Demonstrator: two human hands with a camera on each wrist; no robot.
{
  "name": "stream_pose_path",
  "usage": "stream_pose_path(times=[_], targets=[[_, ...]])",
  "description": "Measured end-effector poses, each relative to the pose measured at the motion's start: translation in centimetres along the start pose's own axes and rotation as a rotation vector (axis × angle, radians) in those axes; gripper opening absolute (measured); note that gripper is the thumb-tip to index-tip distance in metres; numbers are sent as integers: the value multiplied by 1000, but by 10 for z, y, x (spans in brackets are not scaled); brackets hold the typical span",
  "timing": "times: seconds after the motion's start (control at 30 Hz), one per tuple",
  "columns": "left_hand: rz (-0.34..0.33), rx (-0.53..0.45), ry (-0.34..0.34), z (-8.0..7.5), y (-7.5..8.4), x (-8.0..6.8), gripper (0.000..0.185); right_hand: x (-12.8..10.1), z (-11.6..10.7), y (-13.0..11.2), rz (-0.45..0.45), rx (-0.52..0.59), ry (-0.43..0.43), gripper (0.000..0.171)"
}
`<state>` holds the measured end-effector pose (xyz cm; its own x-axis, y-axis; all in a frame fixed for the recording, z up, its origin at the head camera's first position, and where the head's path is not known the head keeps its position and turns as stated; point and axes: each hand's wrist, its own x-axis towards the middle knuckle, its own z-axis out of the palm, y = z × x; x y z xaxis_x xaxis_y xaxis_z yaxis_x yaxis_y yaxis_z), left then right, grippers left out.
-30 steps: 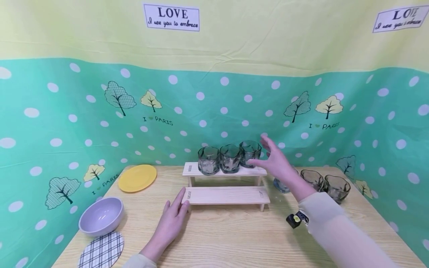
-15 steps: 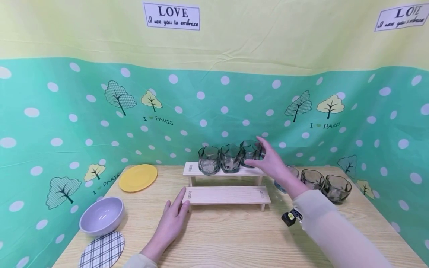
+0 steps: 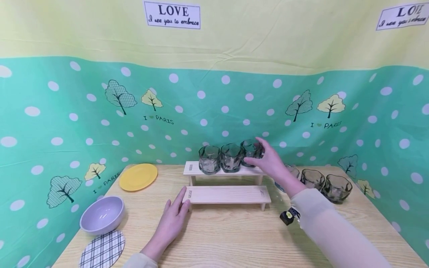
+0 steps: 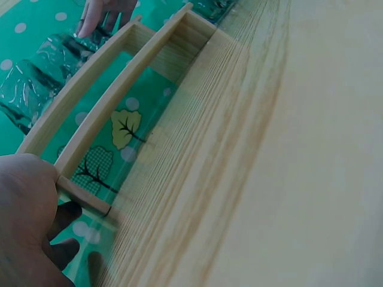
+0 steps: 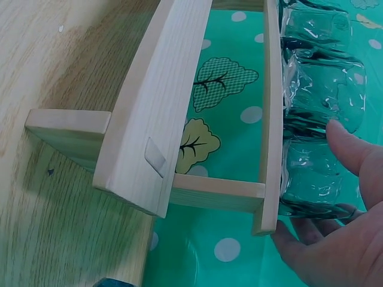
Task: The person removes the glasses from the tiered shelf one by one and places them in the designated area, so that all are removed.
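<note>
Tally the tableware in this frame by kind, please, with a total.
Glasses on the rack's top step: 3
Glasses on the table, right of the rack: 3
Yellow plate: 1
Lilac bowl: 1
Plaid coaster: 1
Total: 9
</note>
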<state>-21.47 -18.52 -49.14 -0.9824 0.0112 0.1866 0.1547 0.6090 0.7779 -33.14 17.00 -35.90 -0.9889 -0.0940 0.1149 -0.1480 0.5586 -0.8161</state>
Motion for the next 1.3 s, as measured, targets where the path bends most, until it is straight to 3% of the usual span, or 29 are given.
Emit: stream_pose_path(times=[0.67,1.3], targets=[[-2,-4,1,0,-1,0,60,-5,0,-1,13,21,64,102],[-7,-1,-3,-2,1,0,61,-47,-37,-8,-63,41,71,104]])
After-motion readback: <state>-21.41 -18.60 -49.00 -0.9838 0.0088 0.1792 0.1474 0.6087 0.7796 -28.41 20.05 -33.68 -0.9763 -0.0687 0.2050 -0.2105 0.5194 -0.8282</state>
